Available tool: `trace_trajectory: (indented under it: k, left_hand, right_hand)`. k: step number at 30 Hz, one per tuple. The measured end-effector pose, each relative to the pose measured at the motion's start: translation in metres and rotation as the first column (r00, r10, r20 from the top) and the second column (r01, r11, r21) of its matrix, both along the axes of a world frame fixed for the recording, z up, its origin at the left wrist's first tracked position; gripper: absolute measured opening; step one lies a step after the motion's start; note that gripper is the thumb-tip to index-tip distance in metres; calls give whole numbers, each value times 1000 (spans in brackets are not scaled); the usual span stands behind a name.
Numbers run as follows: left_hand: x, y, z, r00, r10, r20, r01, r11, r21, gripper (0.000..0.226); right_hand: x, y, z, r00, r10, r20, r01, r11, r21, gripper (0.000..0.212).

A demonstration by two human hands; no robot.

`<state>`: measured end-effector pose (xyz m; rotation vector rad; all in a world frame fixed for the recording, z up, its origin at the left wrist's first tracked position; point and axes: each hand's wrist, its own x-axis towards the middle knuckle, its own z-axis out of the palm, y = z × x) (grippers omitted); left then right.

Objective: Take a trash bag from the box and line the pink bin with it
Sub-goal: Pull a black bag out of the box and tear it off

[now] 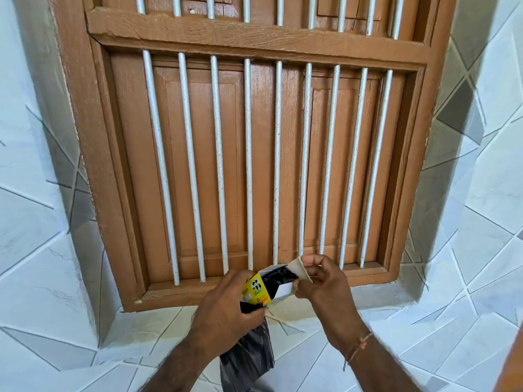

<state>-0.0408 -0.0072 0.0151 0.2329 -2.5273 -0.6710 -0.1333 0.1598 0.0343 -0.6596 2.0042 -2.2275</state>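
The yellow box (256,288) of trash bags is held up in front of the window sill, tilted, its open end toward the right; black bag plastic (280,276) shows inside the opening, between the box's white flaps; the left hand (226,309) is wrapped around the box's left end, and the same hand also pins a loose black trash bag (247,360) that hangs down from under the palm toward the near edge of the view; the right hand (322,281) pinches the box's pale end flap (301,271) between thumb and fingers, just to the right of the opening; a thin thread band (358,348) circles the right wrist; the pink bin is not in view; behind the hands stands a brown wooden window frame (254,35) with closed shutters and white vertical bars (249,165); white tiled wall (467,321) with grey angular lines spreads left, right and below, and the room around both hands is open.
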Motion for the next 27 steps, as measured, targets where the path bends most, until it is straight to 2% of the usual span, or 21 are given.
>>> trace_trajectory:
  k: [1,3,5,6,8,11,15,17,19,21,23,25,27]
  left_hand:
    - [0,0,0,1000,-3,1,3,1000,-7,57]
    - [-1,0,-1,1000,-20,-2,20,1000,-18,57]
    - [-1,0,-2,999,-45,1,45,999,-16,57]
    - [-2,-1,-3,999,-53,11,53,999,-14,57]
    - [-2,-2,-4,998,-55,36,56,998,-19,58]
    - [-3,-3,-6,997,-56,51,57,998,-20,60]
    - [-5,-6,-5,998,-53,34,53,999,6,58]
    - [-5,-9,-4,1000,-27,3,27,1000,3,55]
    - [-6,-12,-3,1000,-14,-9,14,1000,-5,55]
    - [-7,-12,-2,1000,-8,-11,8,1000,-28,56]
    - [-8,-11,-1,1000,1,-5,-2,998,-56,57]
    - [-8,-9,0,1000,0,2,1,998,-69,57]
    - [-8,-7,1,1000,3,12,-2,996,-87,57]
  right_hand:
    - [1,-1,-3,993,-67,-98,74,995,72,42]
    - [3,-3,-8,931,-92,-353,185,953,238,49]
    - [1,-5,-13,816,-27,-578,270,901,339,41]
    - [0,-6,-14,782,9,-623,286,883,372,35]
    - [-2,-7,-13,787,33,-616,299,853,428,30]
    - [-6,-9,-12,813,-19,-581,332,836,436,35]
    - [-6,-13,-15,834,-79,-547,276,917,289,33]
    - [-4,-16,-15,879,-86,-468,198,961,194,39]
    - [-3,-18,-15,899,-130,-419,198,973,122,35]
    - [-1,-20,-16,890,-170,-423,232,967,100,21]
    - [2,-22,-20,895,-127,-427,192,975,113,13]
    - [5,-26,-26,878,-65,-475,162,973,165,11]
    - [6,-30,-34,854,-86,-514,196,967,164,15]
